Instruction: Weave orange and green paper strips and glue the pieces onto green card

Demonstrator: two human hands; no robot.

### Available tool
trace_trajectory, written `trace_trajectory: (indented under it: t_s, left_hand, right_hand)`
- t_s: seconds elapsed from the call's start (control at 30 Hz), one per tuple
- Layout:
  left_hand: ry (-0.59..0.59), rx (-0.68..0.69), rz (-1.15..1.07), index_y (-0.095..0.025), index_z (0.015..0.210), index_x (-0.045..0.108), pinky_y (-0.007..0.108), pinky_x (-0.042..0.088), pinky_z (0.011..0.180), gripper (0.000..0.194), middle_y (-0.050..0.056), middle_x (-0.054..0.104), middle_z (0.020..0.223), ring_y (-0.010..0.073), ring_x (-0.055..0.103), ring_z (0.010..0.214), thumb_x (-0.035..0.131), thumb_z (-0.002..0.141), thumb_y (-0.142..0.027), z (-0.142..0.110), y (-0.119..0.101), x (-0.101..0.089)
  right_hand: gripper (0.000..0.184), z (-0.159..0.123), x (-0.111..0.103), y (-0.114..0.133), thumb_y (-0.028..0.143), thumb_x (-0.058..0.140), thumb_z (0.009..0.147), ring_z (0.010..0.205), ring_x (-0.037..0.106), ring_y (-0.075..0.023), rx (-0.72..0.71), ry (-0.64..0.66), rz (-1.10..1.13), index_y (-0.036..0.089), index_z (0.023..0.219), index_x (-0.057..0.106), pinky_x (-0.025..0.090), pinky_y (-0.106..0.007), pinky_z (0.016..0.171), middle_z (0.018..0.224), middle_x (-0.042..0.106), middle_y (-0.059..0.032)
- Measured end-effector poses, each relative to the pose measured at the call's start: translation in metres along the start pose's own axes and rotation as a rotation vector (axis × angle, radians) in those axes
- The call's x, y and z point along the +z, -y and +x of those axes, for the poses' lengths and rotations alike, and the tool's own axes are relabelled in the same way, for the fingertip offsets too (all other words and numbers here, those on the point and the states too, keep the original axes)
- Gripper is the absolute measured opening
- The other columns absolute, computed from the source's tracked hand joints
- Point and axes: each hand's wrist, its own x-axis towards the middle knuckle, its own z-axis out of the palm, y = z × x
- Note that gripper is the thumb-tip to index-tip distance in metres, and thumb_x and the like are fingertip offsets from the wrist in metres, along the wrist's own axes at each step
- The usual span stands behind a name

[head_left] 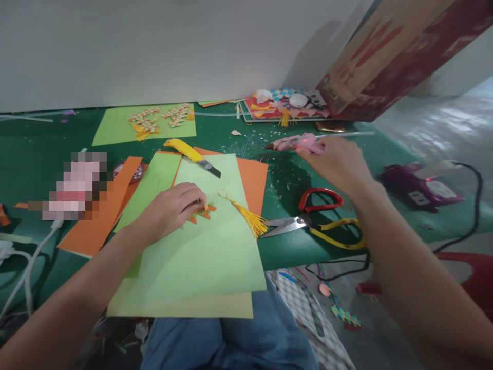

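Note:
My left hand point(179, 203) is closed, its fingertips pinching a small woven piece of orange and green folded paper point(202, 213) over a pale green sheet point(200, 257). Further off to the right, my right hand point(341, 162) is wrapped round a pink hot glue gun point(295, 143). Its nozzle points left, a red light glows on it, and a clear glue stick point(354, 133) sticks out behind. On the sheet's right side lies a yellow tassel point(250, 216) with a loop. A yellow utility knife point(192, 156) rests across the sheet's top.
Scissors point(304, 223) with red and yellow handles lie open below my right forearm. Finished woven pieces with tassels point(154, 121) rest on a green sheet behind. Orange strips point(108, 205) are at left. A purple box point(421, 187) with a cable and a paper bag point(385, 61) stand right.

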Motion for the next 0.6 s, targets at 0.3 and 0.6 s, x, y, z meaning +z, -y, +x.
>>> trace_trajectory:
  t_s: [0.3, 0.6]
  left_hand:
    - [-0.006, 0.023, 0.000, -0.020, 0.087, 0.056, 0.028, 0.044, 0.074, 0.017, 0.003, 0.063, 0.088, 0.0158, 0.057, 0.083, 0.042, 0.096, -0.023, 0.000, -0.001, -0.001]
    - [0.003, 0.019, 0.000, -0.020, 0.087, 0.055, 0.028, 0.043, 0.077, 0.015, 0.002, 0.063, 0.088, 0.0159, 0.058, 0.086, 0.043, 0.096, -0.021, 0.000, 0.000, -0.001]
  right_hand:
    - [0.068, -0.004, 0.009, 0.012, 0.054, 0.030, 0.094, 0.098, 0.063, -0.0331, -0.044, -0.066, -0.111, -0.004, 0.106, 0.064, 0.044, -0.038, 0.072, 0.102, 0.064, -0.0317]
    - [0.020, -0.061, 0.010, 0.107, 0.031, 0.056, 0.089, 0.092, 0.059, -0.0233, -0.498, 0.046, 0.189, 0.013, 0.088, 0.066, 0.048, -0.031, 0.068, 0.093, 0.065, -0.0115]
